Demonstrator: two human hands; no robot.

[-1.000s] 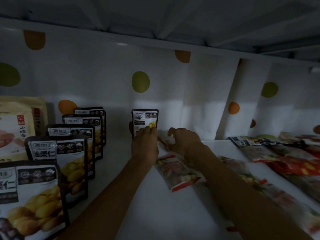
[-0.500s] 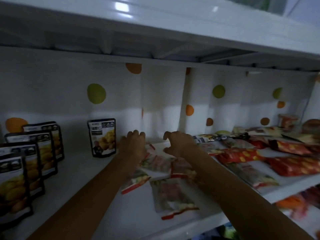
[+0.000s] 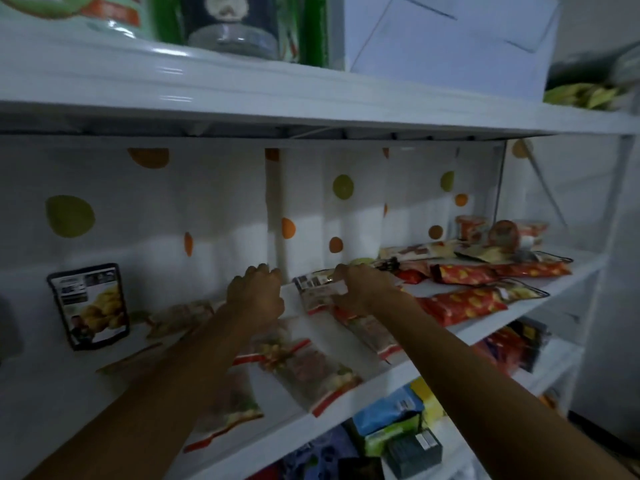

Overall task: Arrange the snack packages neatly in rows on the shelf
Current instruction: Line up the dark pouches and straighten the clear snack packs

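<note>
Head view, dim light, some motion blur. Both forearms are extended over the white shelf (image 3: pixel 52 393).

Right grip (image 3: pixel 363 289): the fingers are curled over the far end of a clear snack package (image 3: pixel 317 292) with a red strip, and the package is grasped there. It is held near the middle of the shelf, close to the dotted backing (image 3: pixel 156 220).

Left grip (image 3: pixel 256 296): seen knuckles-up with the fingers curled, just left of the held package. Whether anything is grasped beneath it cannot be told.

Further clear packages (image 3: pixel 308 368) are laid flat at mixed angles, under and between the forearms and out toward the front edge. One black pouch (image 3: pixel 90 306) is stood upright at the left, near the backing and well apart from both grips. Red packages (image 3: pixel 464 304) are laid flat on the right part of the shelf. Coloured boxes (image 3: pixel 384 410) are seen on the level below.
</note>
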